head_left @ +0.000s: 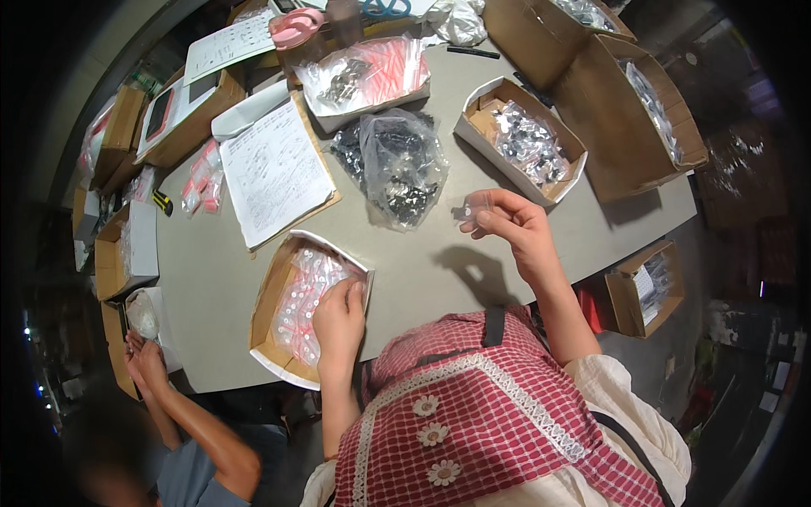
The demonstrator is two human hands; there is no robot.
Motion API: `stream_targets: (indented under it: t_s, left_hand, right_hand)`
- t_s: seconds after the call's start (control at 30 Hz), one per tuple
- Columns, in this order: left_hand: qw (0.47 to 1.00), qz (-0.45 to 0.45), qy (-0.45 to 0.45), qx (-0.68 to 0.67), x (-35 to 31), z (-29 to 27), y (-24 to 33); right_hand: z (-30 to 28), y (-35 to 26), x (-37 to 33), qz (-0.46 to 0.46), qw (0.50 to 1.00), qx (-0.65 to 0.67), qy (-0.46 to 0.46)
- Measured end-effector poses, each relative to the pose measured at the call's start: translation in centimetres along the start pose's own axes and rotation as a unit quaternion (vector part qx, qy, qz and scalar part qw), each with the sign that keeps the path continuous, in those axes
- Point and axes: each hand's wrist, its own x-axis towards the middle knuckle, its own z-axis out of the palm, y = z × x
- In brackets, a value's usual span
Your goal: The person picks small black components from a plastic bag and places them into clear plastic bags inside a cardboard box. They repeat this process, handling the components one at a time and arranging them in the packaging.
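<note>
My right hand [517, 226] is raised over the table, thumb and fingers pinching a small clear plastic bag [473, 208] with a small dark part in it. At the near left of the table stands a cardboard box [269, 334] holding many small clear bags [306, 296] with red edges and pale round pieces. My left hand [340, 325] rests at the right side of that box, over the bags, its fingers curled. What its fingertips hold, if anything, is hidden. Beyond my hands lies a large clear bag [405, 160] of black parts.
Right of the large bag stands a box [574, 173] of small filled bags. Further back is a white box [338, 121] with red-edged bags and metal parts. A paper-covered clipboard [279, 173] lies left. Tall cartons [612, 127] stand far right. Another person's hands [145, 359] work at the lower left.
</note>
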Motion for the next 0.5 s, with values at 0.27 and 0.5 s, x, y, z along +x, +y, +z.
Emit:
stream_targets:
  t_s: [0.27,0.5]
  left_hand:
    - [0.991,-0.038,0.054,-0.12,0.3,0.3,-0.5]
    - [0.954,-0.031,0.057,-0.294,0.1,-1.4,3.4]
  right_hand:
    - [-2.6,1.4,2.8,0.062,0.961,0.251,0.094]
    - [5.7,5.8,0.0,0.089,0.978,-0.026,-0.186]
